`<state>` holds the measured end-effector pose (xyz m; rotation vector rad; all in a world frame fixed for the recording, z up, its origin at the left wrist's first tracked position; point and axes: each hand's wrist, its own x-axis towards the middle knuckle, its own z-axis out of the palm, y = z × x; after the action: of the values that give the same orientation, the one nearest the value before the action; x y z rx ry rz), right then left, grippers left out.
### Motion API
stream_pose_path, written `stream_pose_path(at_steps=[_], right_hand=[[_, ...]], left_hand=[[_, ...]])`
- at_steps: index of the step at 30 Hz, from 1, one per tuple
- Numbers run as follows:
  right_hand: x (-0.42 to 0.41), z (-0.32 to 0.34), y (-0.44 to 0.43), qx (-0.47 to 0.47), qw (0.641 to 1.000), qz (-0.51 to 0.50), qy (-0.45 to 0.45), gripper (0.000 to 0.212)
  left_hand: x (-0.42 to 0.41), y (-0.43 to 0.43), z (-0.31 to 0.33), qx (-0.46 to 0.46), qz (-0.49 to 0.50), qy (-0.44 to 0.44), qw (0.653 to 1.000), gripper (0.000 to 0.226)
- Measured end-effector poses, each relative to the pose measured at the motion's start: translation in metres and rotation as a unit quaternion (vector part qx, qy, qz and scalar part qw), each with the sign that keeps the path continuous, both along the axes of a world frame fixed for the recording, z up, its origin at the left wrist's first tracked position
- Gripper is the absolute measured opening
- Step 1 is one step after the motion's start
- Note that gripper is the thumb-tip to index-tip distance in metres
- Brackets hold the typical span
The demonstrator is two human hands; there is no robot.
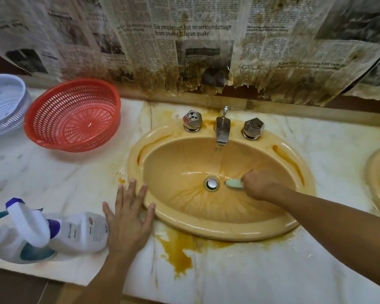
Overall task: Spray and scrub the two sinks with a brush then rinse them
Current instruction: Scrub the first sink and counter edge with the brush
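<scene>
Right hand [258,183]: fingers curled round brush [234,183], its head beside the drain [212,183]
Left hand [128,218]: fingers spread flat, tips touching sink [206,229] rim

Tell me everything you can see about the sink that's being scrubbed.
The sink is an oval, yellow-tan basin, ceramic by its look, set into a marble-like countertop. Orange-brown streaks run down its bowl toward a chrome drain stopper. A metal faucet and two faceted knobs stand on its back rim. The right hand holds a pale green brush against the bowl beside the drain; the left hand lies flat at its front-left rim, thumb touching it.
</scene>
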<state>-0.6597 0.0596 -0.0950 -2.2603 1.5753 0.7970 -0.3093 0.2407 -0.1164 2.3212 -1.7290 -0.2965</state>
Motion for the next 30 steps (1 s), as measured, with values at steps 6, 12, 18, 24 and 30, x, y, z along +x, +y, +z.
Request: stream_pose_path(at_steps=[6,12,18,24,30], right_hand=[[0.007,-0.009,0.018,0.232,0.963,-0.033,-0.133,0.025],[-0.010,-0.011,-0.005,-0.025,1.000,-0.002,0.017,0.030],[0.004,-0.010,0.014,0.196,0.975,-0.024,-0.106,0.027],[0.005,-0.017,0.004,0.019,0.997,-0.049,-0.062,0.031],[0.021,-0.014,-0.013,-0.021,0.997,-0.063,-0.048,0.031]], left_hand=[[0.000,-0.001,-0.001,-0.003,0.001,0.006,1.000,0.066],[0.001,0.000,0.001,0.006,0.002,0.011,1.000,0.068],[0.000,-0.001,0.002,0.009,0.003,0.017,1.000,0.068],[0.001,-0.001,0.002,0.011,0.002,0.014,1.000,0.067],[0.001,-0.001,0.002,0.010,0.008,0.023,1.000,0.068]])
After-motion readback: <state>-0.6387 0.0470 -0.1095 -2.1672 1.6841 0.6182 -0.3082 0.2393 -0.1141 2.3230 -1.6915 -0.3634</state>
